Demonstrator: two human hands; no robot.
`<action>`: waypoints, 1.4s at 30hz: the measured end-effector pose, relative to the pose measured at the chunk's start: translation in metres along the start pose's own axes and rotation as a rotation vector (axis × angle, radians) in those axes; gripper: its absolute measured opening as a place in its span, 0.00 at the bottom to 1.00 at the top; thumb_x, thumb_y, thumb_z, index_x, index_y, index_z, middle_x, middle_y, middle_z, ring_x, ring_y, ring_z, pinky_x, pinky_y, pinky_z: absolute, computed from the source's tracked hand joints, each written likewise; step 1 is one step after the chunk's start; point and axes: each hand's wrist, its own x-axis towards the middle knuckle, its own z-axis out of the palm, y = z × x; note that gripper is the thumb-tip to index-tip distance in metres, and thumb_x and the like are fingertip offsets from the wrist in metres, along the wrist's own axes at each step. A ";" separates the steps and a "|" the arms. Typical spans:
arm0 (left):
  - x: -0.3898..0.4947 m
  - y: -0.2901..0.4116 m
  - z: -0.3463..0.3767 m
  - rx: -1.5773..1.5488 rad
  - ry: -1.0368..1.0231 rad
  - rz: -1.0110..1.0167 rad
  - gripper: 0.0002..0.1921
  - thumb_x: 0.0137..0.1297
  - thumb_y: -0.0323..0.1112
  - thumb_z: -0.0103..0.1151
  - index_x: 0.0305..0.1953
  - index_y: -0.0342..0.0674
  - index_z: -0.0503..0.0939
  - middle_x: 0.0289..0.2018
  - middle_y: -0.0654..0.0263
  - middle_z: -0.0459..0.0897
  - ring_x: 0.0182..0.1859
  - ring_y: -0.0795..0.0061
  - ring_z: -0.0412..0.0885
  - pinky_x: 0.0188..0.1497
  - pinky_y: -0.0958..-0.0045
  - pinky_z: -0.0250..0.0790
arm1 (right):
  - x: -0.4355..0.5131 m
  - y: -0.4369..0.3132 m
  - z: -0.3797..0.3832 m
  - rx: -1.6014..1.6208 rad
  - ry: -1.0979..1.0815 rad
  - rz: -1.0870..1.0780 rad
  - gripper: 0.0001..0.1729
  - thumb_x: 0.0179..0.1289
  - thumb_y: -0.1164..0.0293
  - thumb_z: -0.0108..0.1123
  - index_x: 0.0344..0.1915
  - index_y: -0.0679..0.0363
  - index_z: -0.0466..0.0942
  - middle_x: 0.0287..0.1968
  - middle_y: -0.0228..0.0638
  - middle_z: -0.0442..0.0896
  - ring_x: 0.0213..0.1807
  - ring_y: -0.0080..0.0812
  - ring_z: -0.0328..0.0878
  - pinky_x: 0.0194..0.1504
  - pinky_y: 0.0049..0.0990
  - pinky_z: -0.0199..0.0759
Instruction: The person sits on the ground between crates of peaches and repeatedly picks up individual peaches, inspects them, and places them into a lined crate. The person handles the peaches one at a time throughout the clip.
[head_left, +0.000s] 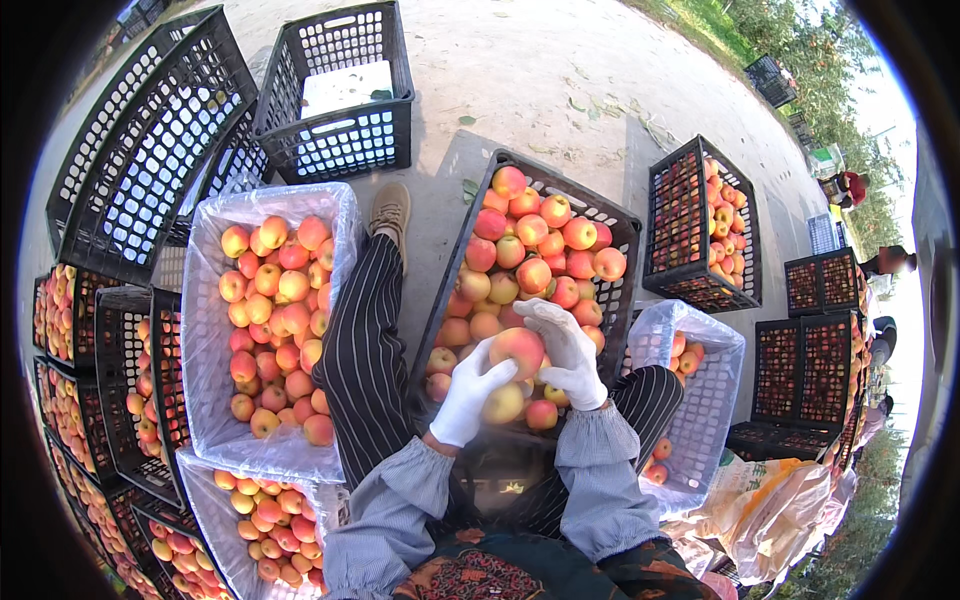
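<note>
Both my hands wear white gloves and meet above a black plastic crate (457, 262) of red-yellow apples that stands between my legs. My left hand (469, 394) has thumb and fingers around a large red apple (517, 352). At that apple's right side is my right hand (562, 349), its fingers spread and curved; whether it touches the apple is hard to tell. Just below the red apple is a yellowish apple (502, 403), close to my left fingers; I cannot tell whether it is held. More apples fill the crate beneath and beyond my hands.
Left of my leg stands a film-lined crate (262, 450) of apples, another below it. Empty black crates (334, 120) stand beyond. On the right are a crate of apples (667, 277), a lined crate (697, 420) with fewer apples, stacked crates and plastic sacks (772, 510). People are farther right.
</note>
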 end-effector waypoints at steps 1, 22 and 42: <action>-0.001 0.000 -0.001 -0.062 -0.003 -0.049 0.24 0.73 0.41 0.56 0.63 0.33 0.71 0.51 0.62 0.79 0.49 0.72 0.82 0.53 0.73 0.73 | 0.008 0.008 -0.008 -0.056 0.120 -0.064 0.44 0.49 0.71 0.75 0.68 0.63 0.68 0.69 0.42 0.70 0.73 0.39 0.65 0.71 0.35 0.59; -0.013 0.008 0.003 -0.423 -0.083 -0.023 0.38 0.77 0.63 0.34 0.60 0.29 0.73 0.38 0.53 0.84 0.37 0.65 0.83 0.43 0.68 0.76 | 0.001 0.025 -0.005 0.880 0.550 0.385 0.44 0.69 0.34 0.45 0.64 0.62 0.67 0.50 0.52 0.80 0.44 0.47 0.80 0.42 0.44 0.80; -0.107 -0.025 0.004 -0.367 -0.334 0.049 0.51 0.64 0.80 0.39 0.76 0.45 0.55 0.69 0.52 0.68 0.64 0.49 0.74 0.60 0.48 0.72 | -0.097 -0.086 0.097 -0.497 0.399 -0.054 0.47 0.46 0.73 0.79 0.68 0.63 0.67 0.67 0.44 0.73 0.67 0.40 0.72 0.68 0.35 0.65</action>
